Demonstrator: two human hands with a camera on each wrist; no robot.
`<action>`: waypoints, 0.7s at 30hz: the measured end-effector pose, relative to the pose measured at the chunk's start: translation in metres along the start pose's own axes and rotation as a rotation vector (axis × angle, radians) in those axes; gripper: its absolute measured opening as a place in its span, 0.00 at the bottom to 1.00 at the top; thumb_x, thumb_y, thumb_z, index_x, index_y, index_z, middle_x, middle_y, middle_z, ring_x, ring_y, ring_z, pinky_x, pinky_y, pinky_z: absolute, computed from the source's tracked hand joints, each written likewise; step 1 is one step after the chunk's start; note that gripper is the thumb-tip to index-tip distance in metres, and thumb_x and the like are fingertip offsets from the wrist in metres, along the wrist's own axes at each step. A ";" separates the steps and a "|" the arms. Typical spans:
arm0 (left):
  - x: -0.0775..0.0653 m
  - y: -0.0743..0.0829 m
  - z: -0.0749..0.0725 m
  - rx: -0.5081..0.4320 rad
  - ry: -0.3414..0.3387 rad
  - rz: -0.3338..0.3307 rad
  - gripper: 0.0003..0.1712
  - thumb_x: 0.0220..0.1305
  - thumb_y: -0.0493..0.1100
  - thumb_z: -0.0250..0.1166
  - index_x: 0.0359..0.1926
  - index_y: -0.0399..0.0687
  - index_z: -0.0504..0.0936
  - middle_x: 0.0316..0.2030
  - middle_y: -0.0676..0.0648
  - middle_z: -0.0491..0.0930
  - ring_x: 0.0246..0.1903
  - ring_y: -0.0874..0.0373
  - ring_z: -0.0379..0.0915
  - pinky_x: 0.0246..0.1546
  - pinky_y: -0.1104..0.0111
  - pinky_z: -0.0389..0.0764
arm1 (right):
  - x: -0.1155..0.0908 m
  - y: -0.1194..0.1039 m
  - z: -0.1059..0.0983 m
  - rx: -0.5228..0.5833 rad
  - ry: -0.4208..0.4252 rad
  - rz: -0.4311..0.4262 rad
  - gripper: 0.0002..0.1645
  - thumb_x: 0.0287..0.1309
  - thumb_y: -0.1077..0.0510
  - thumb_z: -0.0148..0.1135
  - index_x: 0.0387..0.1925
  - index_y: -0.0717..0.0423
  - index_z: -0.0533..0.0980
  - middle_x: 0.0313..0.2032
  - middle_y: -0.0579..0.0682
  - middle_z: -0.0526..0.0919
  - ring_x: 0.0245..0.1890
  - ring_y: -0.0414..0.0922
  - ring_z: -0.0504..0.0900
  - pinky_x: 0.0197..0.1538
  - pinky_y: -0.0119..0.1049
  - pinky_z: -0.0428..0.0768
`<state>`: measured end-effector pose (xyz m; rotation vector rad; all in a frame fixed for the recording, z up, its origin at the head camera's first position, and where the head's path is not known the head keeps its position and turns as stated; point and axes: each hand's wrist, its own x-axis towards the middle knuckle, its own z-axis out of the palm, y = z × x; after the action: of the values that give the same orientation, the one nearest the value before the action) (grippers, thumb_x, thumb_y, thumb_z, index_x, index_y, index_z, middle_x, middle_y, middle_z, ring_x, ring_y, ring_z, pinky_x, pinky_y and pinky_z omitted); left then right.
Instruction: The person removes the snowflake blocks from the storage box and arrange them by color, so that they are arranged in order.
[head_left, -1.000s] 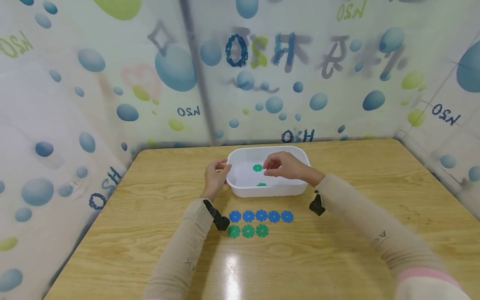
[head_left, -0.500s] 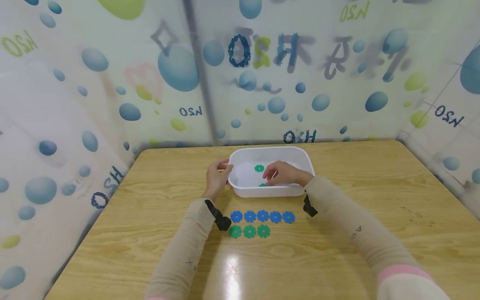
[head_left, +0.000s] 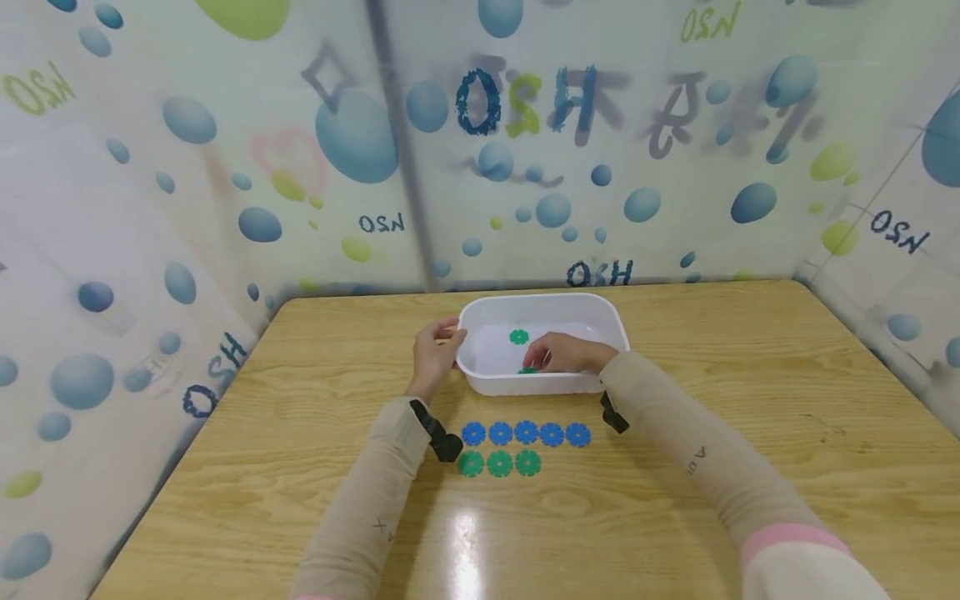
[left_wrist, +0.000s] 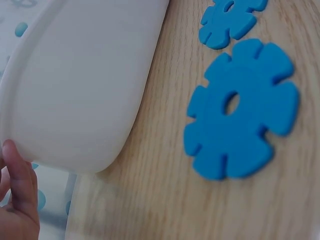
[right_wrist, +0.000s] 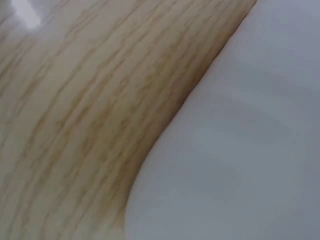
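Observation:
My left hand (head_left: 433, 354) grips the left end of a white plastic basin (head_left: 468, 379), with its thumb at the rim. In the left wrist view, fingers (left_wrist: 19, 175) touch the basin's outer wall (left_wrist: 85, 85). My right hand (head_left: 564, 353) reaches down inside the basin. Its bent fingertips are right at a green snowflake disc (head_left: 527, 371) by the near wall, and I cannot tell whether they pinch it. Another green snowflake disc (head_left: 519, 337) lies farther back on the basin floor. The right wrist view has the basin's outside (right_wrist: 225, 150) but no fingers.
In front of the basin, several blue snowflake discs (head_left: 526, 432) lie in a row on the wooden table (head_left: 637, 517). Nearer me is a row of three green snowflake discs (head_left: 499, 463). A patterned wall covering (head_left: 300, 242) stands behind the table.
My right hand has lowered from above the basin's middle to the green disc by the near wall. The left hand stays on the basin's left end.

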<state>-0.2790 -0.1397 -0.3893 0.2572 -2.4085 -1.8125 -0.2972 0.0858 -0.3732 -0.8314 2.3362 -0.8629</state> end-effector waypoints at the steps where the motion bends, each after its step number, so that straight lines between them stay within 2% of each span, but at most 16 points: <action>1: 0.000 0.000 0.000 0.001 0.000 0.000 0.17 0.57 0.42 0.60 0.49 0.45 0.75 0.38 0.43 0.71 0.29 0.49 0.74 0.22 0.65 0.79 | 0.001 0.000 0.000 0.001 -0.005 -0.003 0.13 0.52 0.67 0.57 0.41 0.64 0.76 0.35 0.53 0.77 0.38 0.45 0.73 0.45 0.35 0.72; 8: 0.000 -0.002 0.000 0.009 0.005 -0.012 0.17 0.58 0.43 0.60 0.49 0.47 0.76 0.38 0.44 0.71 0.29 0.49 0.73 0.24 0.64 0.79 | 0.007 0.001 0.004 -0.004 -0.004 0.008 0.12 0.50 0.69 0.57 0.39 0.62 0.75 0.33 0.52 0.75 0.36 0.45 0.72 0.42 0.34 0.72; 14: -0.002 -0.001 0.001 0.007 0.024 -0.001 0.15 0.58 0.43 0.60 0.47 0.46 0.76 0.37 0.44 0.71 0.27 0.54 0.73 0.21 0.68 0.78 | 0.009 0.000 0.007 -0.022 0.033 0.000 0.10 0.48 0.70 0.57 0.36 0.63 0.75 0.30 0.51 0.74 0.33 0.44 0.71 0.39 0.33 0.72; 21: 0.000 -0.001 0.001 -0.002 0.007 0.003 0.17 0.58 0.42 0.60 0.49 0.46 0.75 0.38 0.43 0.71 0.30 0.50 0.73 0.20 0.70 0.77 | 0.014 0.002 0.006 -0.039 0.025 0.007 0.16 0.51 0.68 0.57 0.45 0.61 0.74 0.35 0.52 0.76 0.39 0.46 0.73 0.44 0.37 0.73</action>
<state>-0.2787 -0.1391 -0.3907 0.2595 -2.4009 -1.8093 -0.3039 0.0749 -0.3822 -0.8327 2.3834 -0.8319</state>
